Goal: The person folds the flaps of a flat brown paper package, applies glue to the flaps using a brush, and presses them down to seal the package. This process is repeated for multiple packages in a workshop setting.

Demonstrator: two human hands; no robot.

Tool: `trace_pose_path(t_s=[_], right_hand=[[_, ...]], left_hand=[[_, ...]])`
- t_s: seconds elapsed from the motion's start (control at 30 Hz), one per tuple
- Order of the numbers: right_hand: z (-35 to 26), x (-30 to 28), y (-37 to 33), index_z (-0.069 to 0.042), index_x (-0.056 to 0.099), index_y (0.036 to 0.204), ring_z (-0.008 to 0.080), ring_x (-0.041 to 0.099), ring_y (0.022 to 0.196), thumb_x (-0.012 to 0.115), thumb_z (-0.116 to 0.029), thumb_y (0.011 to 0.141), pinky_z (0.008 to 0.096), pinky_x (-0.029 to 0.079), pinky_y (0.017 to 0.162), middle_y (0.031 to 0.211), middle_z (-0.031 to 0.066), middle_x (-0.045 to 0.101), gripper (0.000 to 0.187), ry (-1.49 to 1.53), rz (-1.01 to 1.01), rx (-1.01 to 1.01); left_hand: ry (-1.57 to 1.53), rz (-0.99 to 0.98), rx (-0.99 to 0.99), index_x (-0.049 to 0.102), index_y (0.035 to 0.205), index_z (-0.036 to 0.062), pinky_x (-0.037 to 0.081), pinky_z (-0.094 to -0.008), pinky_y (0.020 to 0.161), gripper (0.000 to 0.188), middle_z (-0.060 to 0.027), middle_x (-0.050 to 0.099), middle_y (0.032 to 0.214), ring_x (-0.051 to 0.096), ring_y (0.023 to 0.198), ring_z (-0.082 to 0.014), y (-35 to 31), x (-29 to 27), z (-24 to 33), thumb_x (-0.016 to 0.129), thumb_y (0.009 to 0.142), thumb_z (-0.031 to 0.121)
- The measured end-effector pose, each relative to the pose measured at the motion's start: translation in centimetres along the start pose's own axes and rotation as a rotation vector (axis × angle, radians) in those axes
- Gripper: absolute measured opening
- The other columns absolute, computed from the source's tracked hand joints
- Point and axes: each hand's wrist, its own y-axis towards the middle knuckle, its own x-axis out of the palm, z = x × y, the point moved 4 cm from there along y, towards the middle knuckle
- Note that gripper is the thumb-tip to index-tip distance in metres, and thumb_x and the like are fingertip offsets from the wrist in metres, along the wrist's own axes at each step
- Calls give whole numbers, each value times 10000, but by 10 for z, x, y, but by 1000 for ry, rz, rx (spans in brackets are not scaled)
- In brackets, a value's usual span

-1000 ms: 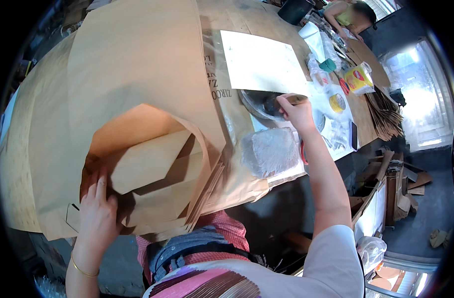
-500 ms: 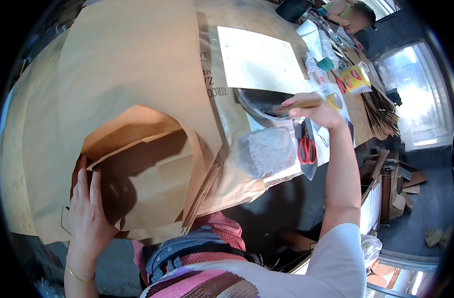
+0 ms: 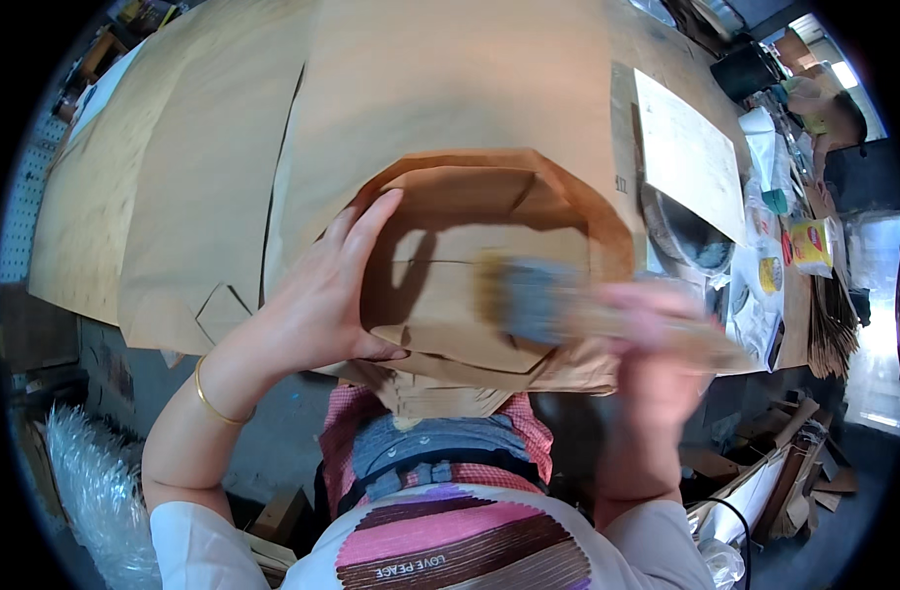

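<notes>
A brown paper bag lies with its end unfolded into a wide opening with raised flaps. My left hand spans the left side of this opening, fingers stretched apart against the upper flap and thumb on the lower one. Closed around a handle, my right hand holds a wide flat brush over the opening. Hand and brush are smeared by motion; whether the bristles touch the paper I cannot tell. More layered paper edges show below the bag at the table's near edge.
Large brown paper sheets cover the table. To the right are a round basin partly under a white board, a yellow packet and a paper stack. Another person is at the far right. Clear plastic wrap lies lower left.
My right hand has brought the brush from the basin leftward to the bag's opening. My left hand has shifted to spread across the left flaps. The view has turned right-to-left, placing the bag centrally.
</notes>
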Motion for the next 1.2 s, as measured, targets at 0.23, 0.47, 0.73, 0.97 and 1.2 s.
trace_pose_path(t_s=[0.23,0.47,0.73,0.97,1.2], right_hand=[[69,119,8,-3,652,837,83,572,704,626,-23,869,248,476,665,729,16,624,46,282,-99,426],[33,44,6,13,685,813,157,650,682,672,12,816,258,524,655,774,76,685,14,-202,45,79],[37,9,-2,18,646,780,174,640,621,692,14,782,282,510,595,707,97,654,46,-483,-219,82],[-15,-11,27,13,713,951,206,609,602,716,-37,798,302,470,547,755,92,683,162,-370,-354,-163],[30,76,37,-17,695,982,264,595,632,769,-73,726,350,455,542,737,105,607,272,-380,-748,-445]], left_hand=[[-17,14,-8,147,1503,91,441,-460,1005,1223,-295,390,1373,469,1209,-457,-3,11,-8,896,539,161],[42,-25,-72,178,1493,79,452,-444,1004,1185,-267,382,1393,476,1211,-440,-7,7,-2,882,544,174],[50,41,-47,282,1417,0,461,-437,985,1042,-250,392,1393,487,1196,-431,0,11,-2,844,555,158],[269,-155,75,631,933,-89,480,-397,958,515,-270,570,1255,575,1127,-377,-9,11,-17,763,615,295],[344,-194,76,649,899,-74,499,-381,925,515,-260,597,1225,608,1091,-347,-4,14,-12,753,657,368]])
